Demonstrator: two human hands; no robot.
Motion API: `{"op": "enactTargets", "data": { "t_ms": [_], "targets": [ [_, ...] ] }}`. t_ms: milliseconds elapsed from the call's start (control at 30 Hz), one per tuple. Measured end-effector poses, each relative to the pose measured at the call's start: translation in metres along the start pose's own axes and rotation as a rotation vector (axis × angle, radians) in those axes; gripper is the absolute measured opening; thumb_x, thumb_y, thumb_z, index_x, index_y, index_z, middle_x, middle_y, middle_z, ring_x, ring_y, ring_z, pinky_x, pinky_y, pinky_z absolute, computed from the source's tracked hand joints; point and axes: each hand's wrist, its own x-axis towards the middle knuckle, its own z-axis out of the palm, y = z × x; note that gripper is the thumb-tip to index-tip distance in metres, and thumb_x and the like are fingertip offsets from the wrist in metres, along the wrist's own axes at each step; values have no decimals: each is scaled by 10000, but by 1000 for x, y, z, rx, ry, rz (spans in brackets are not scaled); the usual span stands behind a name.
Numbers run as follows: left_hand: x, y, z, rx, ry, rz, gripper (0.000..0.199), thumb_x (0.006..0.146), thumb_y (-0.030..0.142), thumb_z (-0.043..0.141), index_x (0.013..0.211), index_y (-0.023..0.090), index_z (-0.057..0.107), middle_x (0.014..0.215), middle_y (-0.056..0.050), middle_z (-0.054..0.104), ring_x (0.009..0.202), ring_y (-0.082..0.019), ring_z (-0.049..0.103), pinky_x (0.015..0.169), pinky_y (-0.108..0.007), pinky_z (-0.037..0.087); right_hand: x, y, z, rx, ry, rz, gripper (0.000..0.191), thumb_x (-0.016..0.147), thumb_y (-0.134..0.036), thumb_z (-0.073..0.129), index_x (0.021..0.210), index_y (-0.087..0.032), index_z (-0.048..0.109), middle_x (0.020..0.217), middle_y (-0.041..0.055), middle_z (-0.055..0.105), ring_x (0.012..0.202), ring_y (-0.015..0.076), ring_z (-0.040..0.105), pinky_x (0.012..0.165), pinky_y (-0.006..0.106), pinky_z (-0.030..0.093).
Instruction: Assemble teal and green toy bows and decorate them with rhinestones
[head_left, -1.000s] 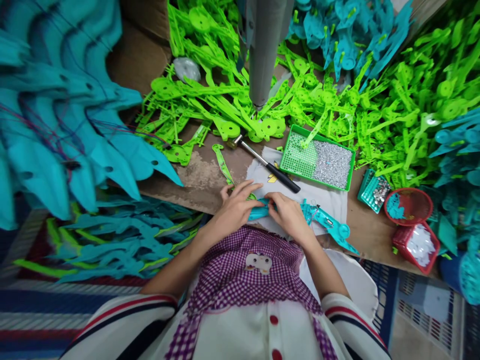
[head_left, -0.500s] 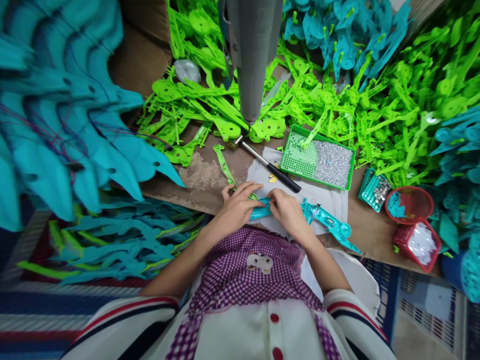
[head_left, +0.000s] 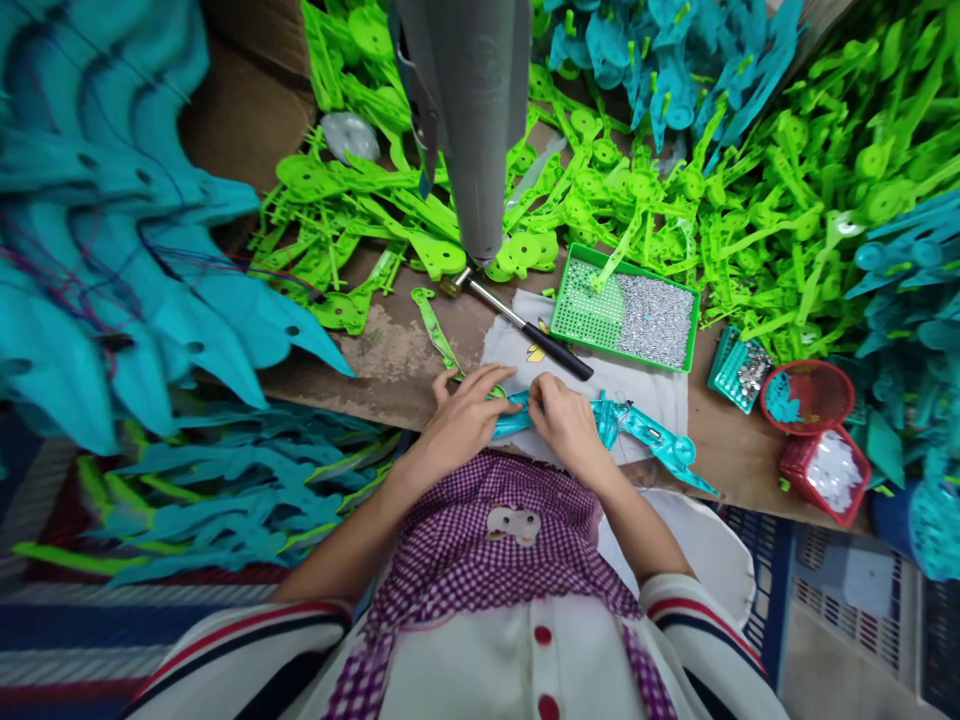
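A long blue plastic part (head_left: 652, 437) lies on a white cloth (head_left: 660, 392) at the table's near edge, its tail pointing right. My left hand (head_left: 466, 415) is closed on its left end, thumb and fingers pressing the plastic. My right hand (head_left: 564, 418) pinches at the same part just beside it; whatever is between those fingertips is hidden. A thin lime-green part (head_left: 435, 325) lies just beyond my left hand, partly under it. The hammer (head_left: 551, 345) with a black handle rests on the cloth ahead of my hands.
A green basket (head_left: 559, 325) holds small silvery pieces. Red baskets (head_left: 810, 368) and a small teal basket (head_left: 739, 350) sit at the right. Piles of lime-green parts (head_left: 810, 230) cover the back. Blue shells (head_left: 172, 270) with wires fill the left. A grey column (head_left: 487, 130) hangs overhead.
The whole view has shifted slightly, so everything sits a little further left. My hands stay at the left half of the blue part, with only slight finger movement.
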Motion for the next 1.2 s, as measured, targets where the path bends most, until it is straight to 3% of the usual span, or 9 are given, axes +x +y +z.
{"op": "enactTargets", "data": {
  "t_ms": [267,467,633,833,933,1100,1200],
  "targets": [
    [0,1,1,20,-1,-2,337,927,94,492,1014,296,747,1478,-52,527,1389,-283,437,1159,-639,108,3,1,-2,-11,-5,-15,110,953,-181,474,1047,-209,525,1012,49,658,823,181,623,695,272,384],
    [-2,4,-2,17,3,-12,339,944,110,471,1019,294,746,1472,-46,530,1372,-278,463,1159,-621,122,-11,12,0,62,99,-15,119,1000,-240,440,1023,-207,552,998,72,664,879,208,641,723,294,431],
    [-1,5,-3,45,3,-17,319,966,134,466,1001,295,740,1464,-45,536,1368,-265,468,1145,-610,139,-21,30,5,227,197,15,177,995,-264,435,1129,-217,542,1004,63,685,908,219,655,785,319,467],
    [-1,3,-2,41,2,-16,314,971,143,472,993,298,745,1453,-51,548,1366,-265,472,1140,-607,144,-24,41,5,349,198,37,244,974,-247,417,1202,-214,498,932,38,694,854,212,658,770,314,461],
    [0,4,-2,37,0,-22,306,967,145,482,992,301,744,1453,-43,549,1369,-267,468,1142,-605,141,-25,41,3,348,182,48,246,954,-239,432,1191,-215,493,921,34,703,836,208,663,756,313,439],
    [1,6,-3,35,-11,-32,316,961,136,475,990,294,747,1456,-46,547,1372,-271,466,1145,-605,140,-24,39,1,208,238,64,185,933,-210,465,1115,-220,495,886,2,733,866,212,663,923,392,312],
    [2,8,-5,34,-16,-44,320,954,128,475,986,290,750,1453,-47,549,1369,-273,470,1146,-604,139,-23,36,-1,175,222,113,166,931,-208,458,1095,-215,485,886,2,744,838,209,657,913,398,261]
  ]
}}
